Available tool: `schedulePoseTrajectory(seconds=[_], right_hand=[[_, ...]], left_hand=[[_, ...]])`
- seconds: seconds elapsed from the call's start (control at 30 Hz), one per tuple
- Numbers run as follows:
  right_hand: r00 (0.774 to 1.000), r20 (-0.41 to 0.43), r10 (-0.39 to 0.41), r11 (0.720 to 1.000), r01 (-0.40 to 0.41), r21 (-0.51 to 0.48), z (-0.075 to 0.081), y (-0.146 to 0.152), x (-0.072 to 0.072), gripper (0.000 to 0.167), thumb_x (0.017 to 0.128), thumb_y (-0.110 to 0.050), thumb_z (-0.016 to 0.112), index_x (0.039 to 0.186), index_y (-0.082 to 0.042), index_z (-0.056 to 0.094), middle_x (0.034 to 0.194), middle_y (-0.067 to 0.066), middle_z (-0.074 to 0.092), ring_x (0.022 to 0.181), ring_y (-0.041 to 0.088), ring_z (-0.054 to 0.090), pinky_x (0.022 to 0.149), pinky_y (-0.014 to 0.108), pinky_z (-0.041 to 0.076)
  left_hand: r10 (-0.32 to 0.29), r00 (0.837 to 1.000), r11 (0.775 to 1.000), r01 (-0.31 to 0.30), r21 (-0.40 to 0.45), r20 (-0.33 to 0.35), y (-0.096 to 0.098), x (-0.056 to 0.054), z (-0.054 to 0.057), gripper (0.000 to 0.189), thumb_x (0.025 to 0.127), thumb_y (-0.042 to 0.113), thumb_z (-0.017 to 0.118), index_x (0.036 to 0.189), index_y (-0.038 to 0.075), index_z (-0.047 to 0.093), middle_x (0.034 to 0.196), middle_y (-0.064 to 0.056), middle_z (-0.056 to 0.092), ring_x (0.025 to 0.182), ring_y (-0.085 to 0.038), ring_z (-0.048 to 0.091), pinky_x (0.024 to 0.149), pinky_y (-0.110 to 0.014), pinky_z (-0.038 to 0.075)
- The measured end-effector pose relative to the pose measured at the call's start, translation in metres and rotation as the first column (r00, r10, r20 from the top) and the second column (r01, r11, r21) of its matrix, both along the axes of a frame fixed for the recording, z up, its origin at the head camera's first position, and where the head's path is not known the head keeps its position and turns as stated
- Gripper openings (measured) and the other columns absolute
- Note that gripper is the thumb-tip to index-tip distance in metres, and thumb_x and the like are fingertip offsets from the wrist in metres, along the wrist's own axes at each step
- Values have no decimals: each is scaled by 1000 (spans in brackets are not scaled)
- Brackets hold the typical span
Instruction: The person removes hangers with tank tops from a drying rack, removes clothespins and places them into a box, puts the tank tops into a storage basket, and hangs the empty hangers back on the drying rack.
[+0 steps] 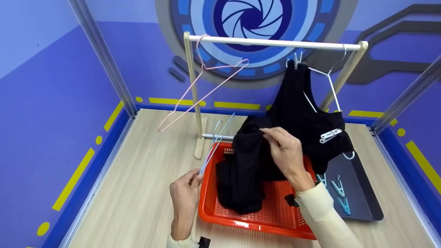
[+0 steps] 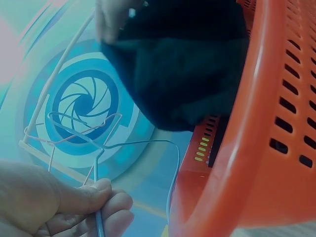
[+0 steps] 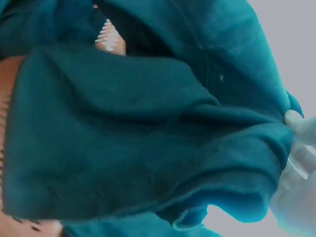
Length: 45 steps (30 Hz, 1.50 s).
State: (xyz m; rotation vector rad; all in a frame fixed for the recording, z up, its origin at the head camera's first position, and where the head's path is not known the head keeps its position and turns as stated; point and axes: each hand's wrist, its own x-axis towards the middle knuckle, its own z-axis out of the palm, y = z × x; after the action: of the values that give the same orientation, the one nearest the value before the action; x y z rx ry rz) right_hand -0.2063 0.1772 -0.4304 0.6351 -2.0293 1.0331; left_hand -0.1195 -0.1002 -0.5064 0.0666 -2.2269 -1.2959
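My left hand (image 1: 186, 193) pinches a light blue wire hanger (image 1: 215, 146) by one bar at the left rim of the red basket (image 1: 241, 224). In the left wrist view the hanger (image 2: 98, 148) runs up from between thumb and fingers. Over the basket, my right hand (image 1: 284, 148) pinches the top edge of a black garment (image 1: 243, 165), whose lower part hangs down into the basket. The right wrist view shows the cloth (image 3: 138, 133) in folds, drawn up to the fingertips (image 3: 295, 121) at the right.
Behind the basket stands a wooden rack with a white rail (image 1: 268, 42). An unloaded pink hanger (image 1: 203, 98) hangs at its left. At the right, a white hanger (image 1: 333, 88) carries a black top (image 1: 296, 96) with clothespins (image 1: 330, 135). A dark tray (image 1: 365, 193) holds several teal clothespins (image 1: 339, 187).
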Motion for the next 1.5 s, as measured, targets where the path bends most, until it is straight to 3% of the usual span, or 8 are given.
schedulePoseTrajectory(seconds=[0.17,0.3,0.67,0.93,1.1,1.27,1.37,1.5], right_hand=[[997,-39,73,997,-75,-29,20,-1,22,29,89,16,76,107,-6,83,97,4,78,87,28,74,88,19,53],[991,8,131,983,-131,127,14,1,31,30,85,17,78,105,-5,82,97,4,78,86,22,74,84,23,57],[935,321,149,763,-315,564,-65,-10,40,13,90,-2,83,99,-10,80,95,1,74,84,20,73,72,39,62],[887,442,129,673,-406,619,-65,-15,41,13,92,-9,82,104,-10,79,97,3,71,87,24,72,75,41,61],[855,497,148,743,-428,515,-36,-8,24,18,97,-19,80,111,-7,79,104,4,76,96,23,73,84,43,60],[937,340,80,865,-235,444,-18,-1,-6,26,95,-24,84,116,-9,78,114,6,75,105,26,69,90,45,58],[935,354,-5,870,-171,463,-24,2,-25,48,92,-30,87,131,-7,73,136,16,67,126,37,60,104,54,50],[854,505,-124,830,-189,524,-44,3,-46,77,90,-39,86,152,-4,56,161,27,42,147,51,36,116,71,30]], left_hand=[[0,1000,1000,0,-12,-9,0,0,1,11,85,-6,85,94,-1,83,79,-6,78,66,-16,72,58,-32,57],[4,1000,1000,-4,-24,-17,0,0,2,10,85,-6,85,93,0,83,78,-5,78,66,-16,72,58,-33,58],[-9,1000,1000,9,-14,14,0,0,3,10,86,-3,85,94,3,83,80,-4,78,68,-17,74,60,-35,60],[-5,1000,1000,5,8,11,-1,0,3,12,85,-6,85,94,2,84,80,-5,78,68,-17,74,60,-33,60],[-11,1000,1000,11,15,20,0,0,3,13,85,-5,85,97,1,83,82,-7,79,70,-18,75,62,-35,61],[-7,1000,1000,7,2,10,-1,1,1,13,85,-6,84,97,-1,83,82,-7,79,70,-19,76,62,-36,62],[-6,1000,1000,6,-10,-5,-2,0,0,12,85,-5,85,96,-1,83,81,-7,79,69,-19,76,62,-36,62],[-5,1000,1000,5,-21,-17,-2,0,1,11,85,-1,86,96,0,83,82,-8,79,69,-20,76,62,-38,62]])
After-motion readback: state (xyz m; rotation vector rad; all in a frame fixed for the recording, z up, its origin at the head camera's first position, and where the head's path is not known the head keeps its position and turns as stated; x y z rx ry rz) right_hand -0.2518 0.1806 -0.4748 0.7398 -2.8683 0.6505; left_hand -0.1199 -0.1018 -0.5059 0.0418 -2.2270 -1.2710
